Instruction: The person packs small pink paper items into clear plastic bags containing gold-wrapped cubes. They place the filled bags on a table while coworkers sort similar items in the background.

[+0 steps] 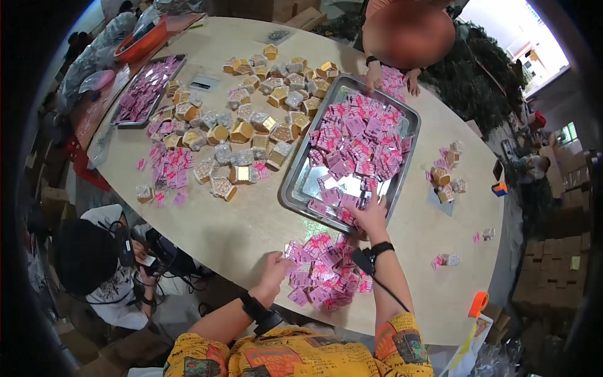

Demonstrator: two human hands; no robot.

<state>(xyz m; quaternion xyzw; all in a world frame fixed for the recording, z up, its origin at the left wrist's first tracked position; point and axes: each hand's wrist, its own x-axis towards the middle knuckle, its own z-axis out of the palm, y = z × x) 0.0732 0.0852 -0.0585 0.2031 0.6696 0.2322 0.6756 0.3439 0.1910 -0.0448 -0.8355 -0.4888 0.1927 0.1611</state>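
Note:
A large metal tray [290,179] lies on the table in front of me, with a heap of small pink printed cards [358,135] in it. My right hand [370,217] reaches over the tray's near end, fingers apart and touching the cards there. Closer to me, a second pile of pink cards [326,273] sits on the bare tabletop. At that pile's left edge is my left hand [272,274], its fingers curled together; whether a card is between them is too small to tell.
Many gold-and-clear wrapped house-shaped pieces [242,132] cover the table's left half. A smaller tray of pink cards [147,91] lies at far left. Another person's hand [374,76] rests at the big tray's far edge. An orange tape dispenser [478,305] sits at the right edge. A person [103,270] crouches at left.

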